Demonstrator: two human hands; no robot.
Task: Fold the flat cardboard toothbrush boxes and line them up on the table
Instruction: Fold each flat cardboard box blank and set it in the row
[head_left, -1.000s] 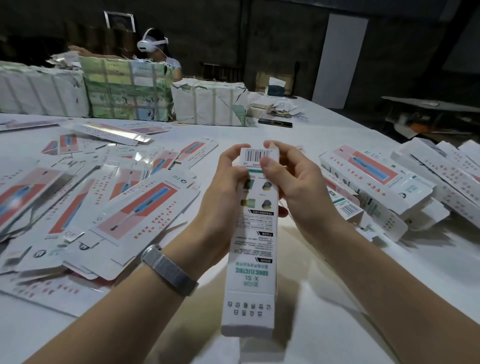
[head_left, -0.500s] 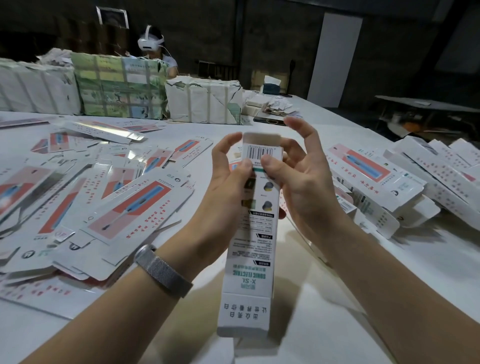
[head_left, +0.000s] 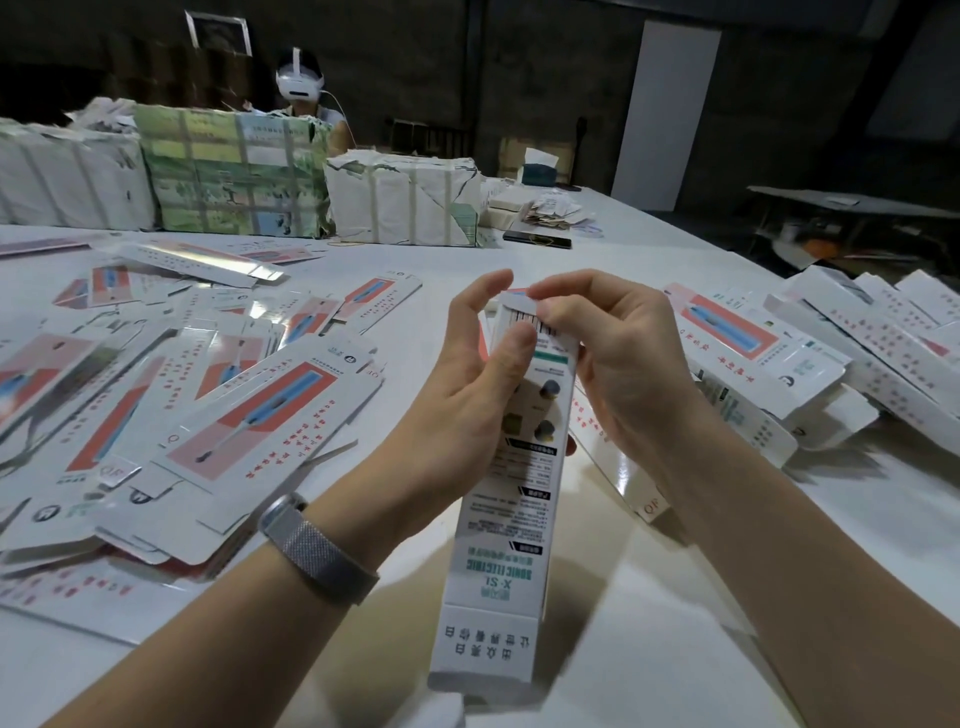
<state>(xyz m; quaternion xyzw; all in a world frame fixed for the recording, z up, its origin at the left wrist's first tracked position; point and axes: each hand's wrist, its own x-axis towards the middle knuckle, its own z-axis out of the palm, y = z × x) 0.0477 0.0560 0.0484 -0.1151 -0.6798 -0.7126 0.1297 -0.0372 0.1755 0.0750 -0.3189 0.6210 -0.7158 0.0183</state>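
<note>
Closing 1 box (head_left: 506, 499): your left hand (head_left: 467, 384) clasps it, right hand (head_left: 618, 353) pinches its top flap. Left of grip, flat blanks (head_left: 218, 415) unfolded; right, folded boxes (head_left: 852, 358) heaped.

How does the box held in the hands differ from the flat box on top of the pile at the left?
The held box is folded into a tube; the flat box lies unfolded. The held box is lifted by the left hand and right hand; the flat box rests on the pile. The held box shows a barcode and text; the flat box shows a toothbrush picture. Both are white printed cardboard.
</note>
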